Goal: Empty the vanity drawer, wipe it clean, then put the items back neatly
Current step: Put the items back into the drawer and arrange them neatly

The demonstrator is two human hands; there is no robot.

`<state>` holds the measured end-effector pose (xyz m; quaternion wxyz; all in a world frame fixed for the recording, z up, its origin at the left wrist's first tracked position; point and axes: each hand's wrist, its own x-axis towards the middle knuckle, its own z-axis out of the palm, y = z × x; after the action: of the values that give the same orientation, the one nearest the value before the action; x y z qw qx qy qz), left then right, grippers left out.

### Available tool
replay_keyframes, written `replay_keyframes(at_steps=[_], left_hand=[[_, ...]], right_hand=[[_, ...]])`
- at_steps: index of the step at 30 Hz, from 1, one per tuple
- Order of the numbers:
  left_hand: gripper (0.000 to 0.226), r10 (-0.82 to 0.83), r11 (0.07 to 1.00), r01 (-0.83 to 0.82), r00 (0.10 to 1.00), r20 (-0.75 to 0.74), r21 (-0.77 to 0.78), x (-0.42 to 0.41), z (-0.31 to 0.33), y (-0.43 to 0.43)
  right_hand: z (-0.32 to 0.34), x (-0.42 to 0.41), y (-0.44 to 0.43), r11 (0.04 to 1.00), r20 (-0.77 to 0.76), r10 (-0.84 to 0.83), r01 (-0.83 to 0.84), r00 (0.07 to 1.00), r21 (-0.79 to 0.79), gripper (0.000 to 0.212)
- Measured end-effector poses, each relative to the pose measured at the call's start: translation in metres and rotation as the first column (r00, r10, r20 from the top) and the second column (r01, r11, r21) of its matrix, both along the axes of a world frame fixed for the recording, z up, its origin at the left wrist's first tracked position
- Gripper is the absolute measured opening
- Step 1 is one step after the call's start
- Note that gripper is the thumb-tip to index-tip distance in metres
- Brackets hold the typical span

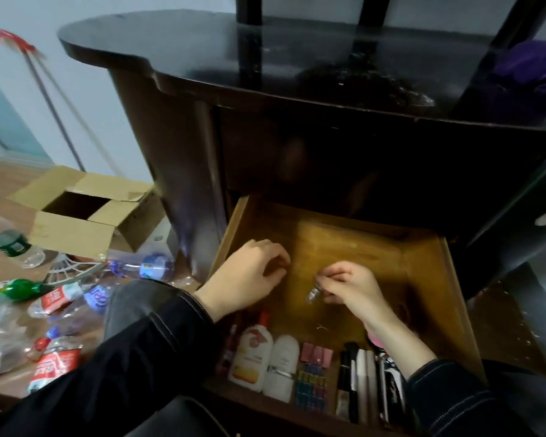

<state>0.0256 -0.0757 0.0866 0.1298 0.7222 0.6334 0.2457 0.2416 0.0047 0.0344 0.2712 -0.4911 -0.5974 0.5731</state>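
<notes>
Care pays as your right hand (350, 285) pinches a small clear item (314, 293) above the open drawer (423, 263): lower it into the near row beside the binder clips (312, 373), your left hand (246, 279) hovering curled, whether holding anything I cannot tell.

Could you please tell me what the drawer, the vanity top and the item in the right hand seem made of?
The drawer: bare brown wood or board, matte, faint grain. The vanity top: dark wood, likely lacquered, given glossy reflections. The small item pinched by the right hand: clear glass or plastic, glinting; too small to tell.
</notes>
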Motion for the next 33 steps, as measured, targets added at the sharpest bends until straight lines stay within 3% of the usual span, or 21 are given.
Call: replay_keyframes(at_steps=[3, 5, 9, 17, 22, 33], left_hand=[[0.022, 0.103, 0.989, -0.078, 0.970, -0.221, 0.123, -0.037, -0.004, -0.016], [0.025, 0.164, 0.983, -0.137, 0.953, -0.254, 0.122, -0.050, -0.014, -0.024], [0.024, 0.205, 0.974, -0.193, 0.974, -0.099, 0.117, -0.051, -0.027, -0.029], [0.018, 0.242, 0.965, -0.232, 0.968, -0.070, 0.121, -0.047, -0.028, -0.031], [0.016, 0.246, 0.964, -0.236, 0.967, -0.073, 0.122, -0.048, -0.030, -0.030], [0.016, 0.251, 0.962, -0.242, 0.966, -0.064, 0.123, -0.048, -0.033, -0.030]], right_hand=[[-0.004, -0.026, -0.001, 0.995, 0.063, 0.092, -0.093, 0.994, 0.025, 0.012], [-0.009, -0.046, -0.002, 0.991, 0.098, 0.122, -0.127, 0.988, 0.046, 0.012], [-0.025, -0.086, -0.001, 0.974, 0.229, 0.174, -0.202, 0.958, 0.104, 0.011], [-0.058, -0.111, 0.006, 0.976, 0.490, 0.102, -0.182, 0.866, 0.119, 0.033], [-0.060, -0.109, 0.001, 0.941, 0.636, 0.129, -0.296, 0.761, 0.162, 0.034], [-0.062, -0.110, -0.011, 0.842, 0.680, 0.207, -0.482, 0.704, 0.242, 0.025]])
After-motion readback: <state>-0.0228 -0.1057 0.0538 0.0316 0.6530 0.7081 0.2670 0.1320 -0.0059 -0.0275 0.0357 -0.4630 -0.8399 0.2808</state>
